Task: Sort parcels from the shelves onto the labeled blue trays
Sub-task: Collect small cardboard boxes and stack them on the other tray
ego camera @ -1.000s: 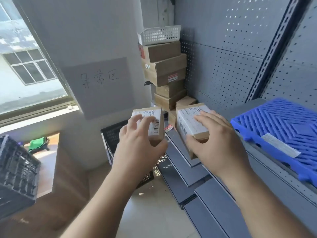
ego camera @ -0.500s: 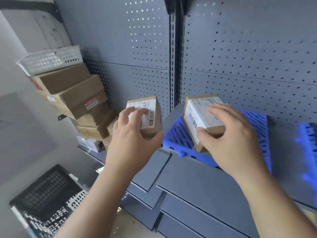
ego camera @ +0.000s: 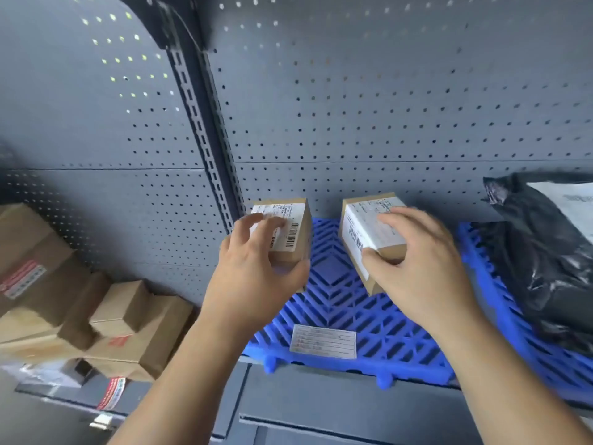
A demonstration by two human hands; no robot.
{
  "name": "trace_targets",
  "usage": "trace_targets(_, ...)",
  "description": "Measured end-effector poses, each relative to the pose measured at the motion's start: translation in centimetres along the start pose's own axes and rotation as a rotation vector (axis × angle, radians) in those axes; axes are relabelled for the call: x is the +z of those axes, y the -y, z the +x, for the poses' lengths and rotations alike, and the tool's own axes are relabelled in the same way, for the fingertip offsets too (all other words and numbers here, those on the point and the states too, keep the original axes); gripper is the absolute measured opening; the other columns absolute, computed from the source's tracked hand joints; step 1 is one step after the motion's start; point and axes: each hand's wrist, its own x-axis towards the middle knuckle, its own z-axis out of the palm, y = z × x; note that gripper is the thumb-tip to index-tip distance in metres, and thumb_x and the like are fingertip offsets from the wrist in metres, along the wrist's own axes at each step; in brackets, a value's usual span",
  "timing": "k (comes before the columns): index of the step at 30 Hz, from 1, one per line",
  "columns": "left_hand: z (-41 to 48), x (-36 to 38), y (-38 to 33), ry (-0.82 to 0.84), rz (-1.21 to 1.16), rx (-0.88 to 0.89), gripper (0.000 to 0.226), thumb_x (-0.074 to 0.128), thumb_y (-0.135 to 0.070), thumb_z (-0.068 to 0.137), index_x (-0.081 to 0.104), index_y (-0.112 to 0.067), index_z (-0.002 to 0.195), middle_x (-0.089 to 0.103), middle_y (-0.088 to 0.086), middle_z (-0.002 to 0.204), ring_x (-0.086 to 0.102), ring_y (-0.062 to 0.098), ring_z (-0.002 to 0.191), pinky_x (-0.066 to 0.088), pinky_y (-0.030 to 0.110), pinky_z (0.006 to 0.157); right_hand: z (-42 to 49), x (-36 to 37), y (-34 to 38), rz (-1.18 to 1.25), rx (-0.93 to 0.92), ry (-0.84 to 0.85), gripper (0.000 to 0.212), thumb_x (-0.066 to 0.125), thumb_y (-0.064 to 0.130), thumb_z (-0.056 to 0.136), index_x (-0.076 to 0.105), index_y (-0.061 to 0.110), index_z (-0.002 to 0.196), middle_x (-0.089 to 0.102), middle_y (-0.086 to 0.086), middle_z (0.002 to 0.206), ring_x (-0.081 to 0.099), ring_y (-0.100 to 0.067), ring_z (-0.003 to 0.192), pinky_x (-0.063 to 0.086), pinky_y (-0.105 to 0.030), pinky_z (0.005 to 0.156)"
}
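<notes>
Two gripped parcels (ego camera: 372,226) shifted right, now at blue tray (ego camera: 337,303).

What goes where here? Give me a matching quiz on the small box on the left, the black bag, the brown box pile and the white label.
Things:
1. left small box
2. black bag
3. pile of brown boxes
4. white label

Places:
A. lying on the right blue tray
B. gripped by the left hand
C. stuck at the front of the middle blue tray
D. left of both trays, unheld

Pairs: 1-B, 2-A, 3-D, 4-C
</notes>
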Motion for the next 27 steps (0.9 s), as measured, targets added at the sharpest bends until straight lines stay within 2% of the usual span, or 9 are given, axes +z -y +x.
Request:
trace_targets(5,2.7,1.2,1.3,0.098,-0.021,0.101,0.068,0.073,-0.054,0.079,0.048,-0.040,0.140,0.033,-0.017,0.148,0.037,0.020,0.134,0.040,0.032,0.103,0.4,0.7,0.5,-0.059,0.018,0.005,0.055,0.071,0.037,0.083,0.063,0.022,0.135,0.049,0.010,0.144,0.037,-0.012,0.137,0.026,-0.021,0.109)
trace_targets(13,4.2,1.3,2.8,0.221,-0.036,0.200,0.075,0.068,-0.066,0.074,0.041,-0.046,0.141,0.034,-0.017,0.149,0.041,0.022,0.134,0.048,0.044,0.105,-0.2,2.3,1.8,-0.080,0.058,-0.058,0.052,0.075,0.036,0.079,0.067,0.022,0.129,0.053,0.012,0.138,0.040,-0.011,0.131,0.027,-0.018,0.104)
trace_targets(14,4.0,1.3,2.9,0.235,-0.036,0.205,0.076,0.068,-0.066,0.074,0.040,-0.046,0.142,0.033,-0.017,0.150,0.040,0.022,0.136,0.047,0.044,0.106,-0.4,2.4,1.8,-0.090,0.059,-0.056,0.054,0.076,0.037,0.078,0.067,0.023,0.129,0.052,0.012,0.139,0.038,-0.011,0.130,0.027,-0.019,0.107)
trace_targets(16,3.8,1.2,2.9,0.252,-0.030,0.221,0.082,0.065,-0.072,0.071,0.039,-0.046,0.144,0.031,-0.016,0.153,0.036,0.023,0.140,0.045,0.048,0.109,-0.8,2.5,2.2,-0.120,0.067,-0.059,0.058,0.076,0.043,0.075,0.066,0.026,0.130,0.049,0.011,0.141,0.034,-0.012,0.132,0.031,-0.033,0.113)
trace_targets(18,3.6,0.9,2.9,0.248,-0.027,0.232,0.087,0.056,-0.079,0.067,0.038,-0.045,0.144,0.029,-0.013,0.157,0.032,0.023,0.143,0.042,0.051,0.111,-1.2,2.6,2.7,-0.143,0.080,-0.065,0.062,0.071,0.052,0.073,0.064,0.031,0.131,0.047,0.012,0.143,0.031,-0.013,0.135,0.030,-0.042,0.113)
trace_targets(22,3.7,0.2,2.9,0.202,-0.040,0.263,0.086,0.052,-0.082,0.068,0.041,-0.042,0.143,0.030,-0.013,0.157,0.033,0.022,0.143,0.040,0.053,0.112,-2.1,2.6,3.4,-0.170,0.114,-0.123,0.064,0.063,0.059,0.072,0.063,0.033,0.130,0.045,0.012,0.145,0.031,-0.017,0.140,0.024,-0.045,0.115)
trace_targets(27,3.1,-0.5,2.7,0.160,-0.041,0.324,0.082,0.051,-0.081,0.071,0.044,-0.039,0.142,0.036,-0.009,0.154,0.033,0.021,0.143,0.038,0.054,0.113,-3.6,2.5,4.0,-0.182,0.142,-0.193,0.064,0.055,0.061,0.073,0.064,0.029,0.128,0.048,0.006,0.144,0.036,-0.020,0.137,0.031,-0.047,0.113)
